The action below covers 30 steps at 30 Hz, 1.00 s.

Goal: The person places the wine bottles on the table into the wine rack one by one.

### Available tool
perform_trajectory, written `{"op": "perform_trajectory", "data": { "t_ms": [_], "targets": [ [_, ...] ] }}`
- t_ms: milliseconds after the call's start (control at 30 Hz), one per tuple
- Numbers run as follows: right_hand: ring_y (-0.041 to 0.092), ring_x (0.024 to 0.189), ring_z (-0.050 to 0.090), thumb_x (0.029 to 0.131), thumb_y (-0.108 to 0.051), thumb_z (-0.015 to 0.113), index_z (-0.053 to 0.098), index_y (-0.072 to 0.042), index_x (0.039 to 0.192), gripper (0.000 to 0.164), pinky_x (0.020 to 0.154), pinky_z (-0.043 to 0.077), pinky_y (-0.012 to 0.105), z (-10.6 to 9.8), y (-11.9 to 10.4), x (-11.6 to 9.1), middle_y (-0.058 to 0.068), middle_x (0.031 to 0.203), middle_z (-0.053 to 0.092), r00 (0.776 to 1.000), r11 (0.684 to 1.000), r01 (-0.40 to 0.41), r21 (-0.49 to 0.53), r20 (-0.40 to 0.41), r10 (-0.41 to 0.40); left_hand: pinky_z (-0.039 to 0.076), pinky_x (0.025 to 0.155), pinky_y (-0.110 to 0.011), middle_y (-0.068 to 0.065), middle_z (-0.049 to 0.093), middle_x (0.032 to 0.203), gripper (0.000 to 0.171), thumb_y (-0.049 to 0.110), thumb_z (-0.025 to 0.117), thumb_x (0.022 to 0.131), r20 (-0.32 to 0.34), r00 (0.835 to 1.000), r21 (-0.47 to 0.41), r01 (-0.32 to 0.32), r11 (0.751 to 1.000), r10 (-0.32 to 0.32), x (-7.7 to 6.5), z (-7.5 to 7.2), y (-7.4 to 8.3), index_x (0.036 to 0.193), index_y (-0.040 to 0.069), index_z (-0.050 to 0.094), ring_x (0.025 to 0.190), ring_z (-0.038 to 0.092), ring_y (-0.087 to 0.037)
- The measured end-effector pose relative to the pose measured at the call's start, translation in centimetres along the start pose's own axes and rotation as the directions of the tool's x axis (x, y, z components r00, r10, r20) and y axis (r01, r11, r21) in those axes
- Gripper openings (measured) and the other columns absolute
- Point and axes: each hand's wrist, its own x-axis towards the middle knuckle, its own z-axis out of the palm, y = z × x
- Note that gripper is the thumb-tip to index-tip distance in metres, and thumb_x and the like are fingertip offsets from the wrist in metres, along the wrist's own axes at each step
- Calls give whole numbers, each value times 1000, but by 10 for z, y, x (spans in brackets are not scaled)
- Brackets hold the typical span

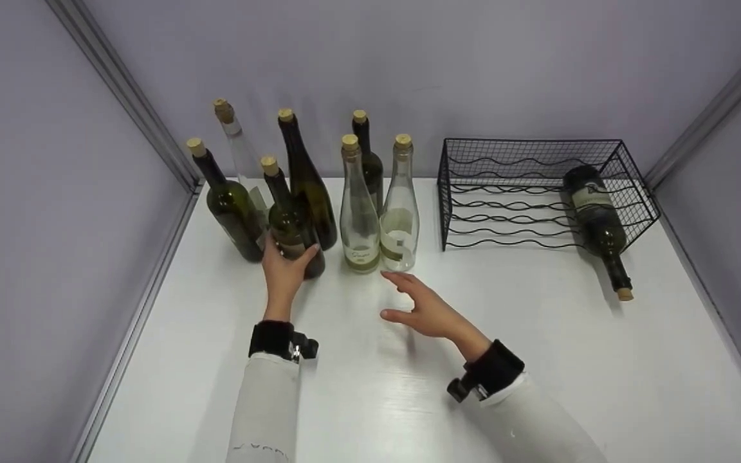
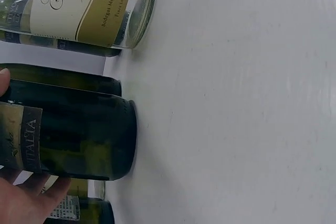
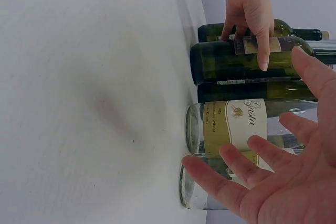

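Observation:
My left hand (image 1: 285,272) grips the lower body of an upright dark green wine bottle (image 1: 288,218), thumb on one side and fingers on the other. In the left wrist view that bottle (image 2: 86,135) has a beige and dark label, and its base is at the table surface. My right hand (image 1: 427,310) is in front of the clear bottles, fingers spread and holding nothing. Nearest to it are a clear corked bottle (image 1: 401,199) and another clear bottle (image 1: 356,212) with a cream and gold label. In the right wrist view, the spread fingers overlap these bottles.
Around the held bottle stand a green bottle (image 1: 232,206), a tall dark bottle (image 1: 309,186) and a clear one (image 1: 242,151). Another dark bottle (image 1: 370,164) is behind the clear pair. A black wire rack (image 1: 444,199) at right holds a lying bottle (image 1: 595,206), neck toward me.

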Motion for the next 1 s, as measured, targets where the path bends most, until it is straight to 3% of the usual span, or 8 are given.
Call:
{"op": "perform_trajectory", "data": {
  "t_ms": [233, 500, 633, 833, 933, 1000],
  "targets": [
    [37, 131, 42, 92, -41, 69, 34, -17, 154, 75, 94, 47, 55, -1, -2, -3, 12, 154, 32, 1000, 999, -23, 24, 12, 23, 33, 110, -44, -16, 41, 148, 97, 35, 84, 78, -7, 997, 20, -79, 997, 79, -12, 2, 2, 152, 5, 29, 137, 38, -30],
    [34, 132, 42, 93, -42, 68, 31, -20, 155, 76, 88, 53, 42, -5, -3, -5, 10, 155, 31, 998, 998, -49, 47, 28, 48, 33, 108, -45, -15, 49, 141, 86, 28, 85, 77, -22, 976, 127, -212, 969, 217, -33, 0, 6, 145, 3, 39, 131, 45, -30],
    [34, 134, 40, 93, -40, 68, 29, -21, 156, 77, 90, 52, 42, -8, -4, -7, 10, 157, 28, 998, 994, -54, 91, 30, 51, 35, 107, -44, -16, 53, 138, 83, 25, 86, 76, -24, 944, 178, -321, 930, 330, -39, -1, 8, 143, 2, 43, 129, 48, -29],
    [32, 136, 39, 93, -38, 69, 27, -22, 157, 78, 94, 50, 45, -15, -8, -9, 7, 158, 25, 998, 987, -55, 148, 22, 53, 39, 104, -43, -14, 58, 131, 78, 16, 90, 71, -17, 871, 263, -470, 842, 491, -44, -3, 10, 137, 3, 50, 123, 52, -29],
    [31, 137, 39, 93, -35, 69, 27, -22, 157, 78, 95, 48, 46, -20, -11, -10, 6, 158, 27, 999, 983, -44, 181, 14, 42, 40, 103, -44, -12, 59, 128, 77, 13, 91, 68, -3, 844, 302, -511, 805, 537, -46, -4, 12, 134, 5, 52, 121, 53, -29],
    [32, 137, 39, 93, -32, 70, 27, -19, 157, 78, 96, 48, 46, -22, -13, -10, 8, 158, 28, 1000, 978, -25, 208, 12, 23, 40, 101, -47, -12, 59, 127, 77, 13, 92, 66, 9, 834, 332, -523, 785, 551, -48, -4, 13, 133, 6, 53, 120, 53, -29]
  ]
}}
